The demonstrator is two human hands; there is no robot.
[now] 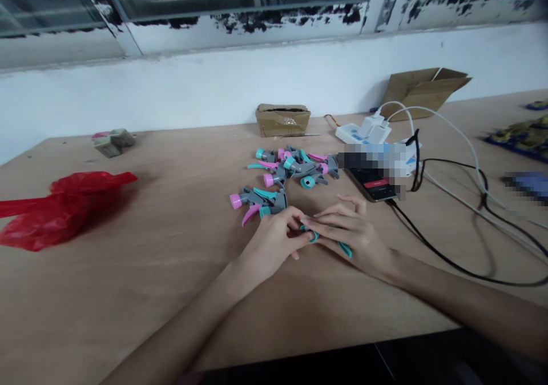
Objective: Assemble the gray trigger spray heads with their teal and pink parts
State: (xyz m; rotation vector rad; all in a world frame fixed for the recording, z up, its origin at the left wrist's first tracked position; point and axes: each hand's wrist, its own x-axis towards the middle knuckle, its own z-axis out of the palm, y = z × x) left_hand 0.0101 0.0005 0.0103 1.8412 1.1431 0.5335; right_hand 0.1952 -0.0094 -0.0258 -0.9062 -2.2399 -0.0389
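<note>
Both my hands meet over the wooden table. A trigger sprayer head (345,249) is between them, mostly hidden by fingers; its teal trigger and a teal ring show. My left hand (278,233) pinches the teal ring end with thumb and fingertips. My right hand (351,233) closes around the body, and the trigger pokes out below its palm. Just beyond my left hand lie grey sprayer heads (274,197) with pink and teal collars and triggers. Farther back is a pile of several more sprayer heads (295,167).
A phone (371,182) with a black cable lies right of the pile, beside a white power strip (349,133) with plugs. Cardboard boxes (282,121) stand near the wall. At left sit a red plastic bag (64,208) and small greenish blocks (113,142). Cables loop across the right side.
</note>
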